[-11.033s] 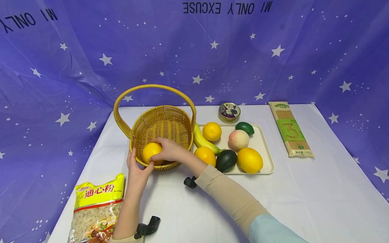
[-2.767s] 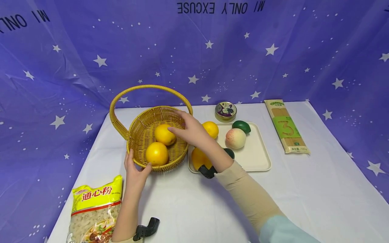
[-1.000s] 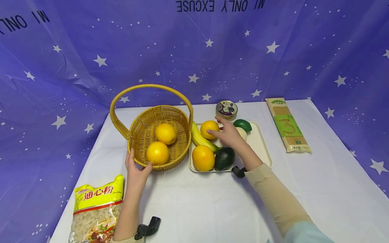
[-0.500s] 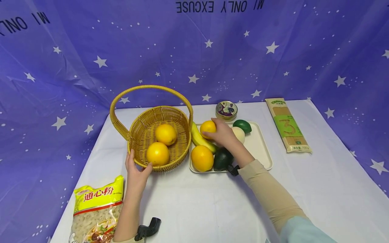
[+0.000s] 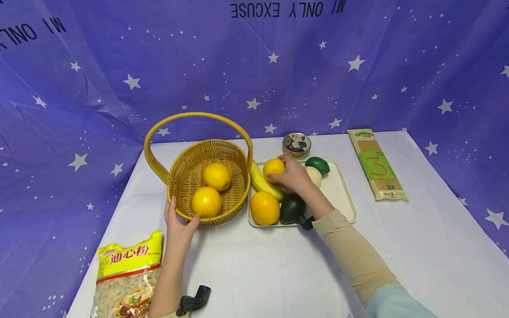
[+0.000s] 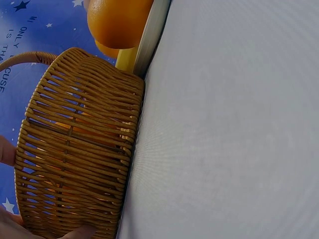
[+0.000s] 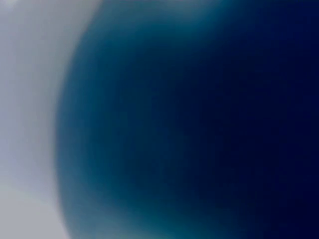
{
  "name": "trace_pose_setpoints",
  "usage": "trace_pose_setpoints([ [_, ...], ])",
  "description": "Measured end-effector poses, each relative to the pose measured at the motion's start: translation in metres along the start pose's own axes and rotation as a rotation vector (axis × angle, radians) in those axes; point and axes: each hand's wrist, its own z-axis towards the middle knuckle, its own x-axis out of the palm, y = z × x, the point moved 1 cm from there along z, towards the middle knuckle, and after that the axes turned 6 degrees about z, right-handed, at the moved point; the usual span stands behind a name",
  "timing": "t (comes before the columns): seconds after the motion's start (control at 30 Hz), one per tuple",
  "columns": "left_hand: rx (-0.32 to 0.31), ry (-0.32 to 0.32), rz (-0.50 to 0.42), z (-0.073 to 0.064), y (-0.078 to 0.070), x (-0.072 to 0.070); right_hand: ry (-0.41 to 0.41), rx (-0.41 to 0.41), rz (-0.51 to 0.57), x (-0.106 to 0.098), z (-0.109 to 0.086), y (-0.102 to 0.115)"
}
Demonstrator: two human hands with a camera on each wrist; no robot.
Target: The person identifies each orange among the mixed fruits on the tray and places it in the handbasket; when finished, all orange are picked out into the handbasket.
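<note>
In the head view, a wicker basket (image 5: 234, 157) with a tall hoop handle stands at the left of the table. My left hand (image 5: 179, 229) holds its near-left rim, thumb and fingers on either side. Inside lie an orange (image 5: 207, 202) and another yellow-orange fruit (image 5: 217, 176). At the back-left of a cream tray (image 5: 339, 196), my right hand (image 5: 294, 176) grips another orange (image 5: 272, 169) between thumb and fingers. Around it on the tray are a banana (image 5: 260, 182), a large yellow-orange fruit (image 5: 264, 208), a dark avocado (image 5: 293, 208) and a peach (image 5: 315, 176), partly hidden by my hand.
A smaller green fruit (image 5: 317, 165) lies at the tray's back edge, with a round tin (image 5: 296, 145) behind. A noodle packet (image 5: 377, 165) is to the right, a macaroni bag (image 5: 129, 274) front left. The right wrist view shows only a dark blur (image 7: 189, 124).
A second fruit has gone from the tray's near right into the basket. My right hand has moved from the basket back to the tray and closed on an orange. My left hand stays put.
</note>
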Motion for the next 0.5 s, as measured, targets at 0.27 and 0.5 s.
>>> trace_pose_setpoints([
  [0.27, -0.009, -0.001, -0.004, -0.001, 0.0, 0.001, -0.02, 0.019, 0.029, -0.01, -0.006, 0.01],
  [0.5, -0.006, 0.001, 0.003, 0.0, 0.001, 0.0, -0.054, -0.027, 0.106, -0.023, -0.02, 0.023],
])
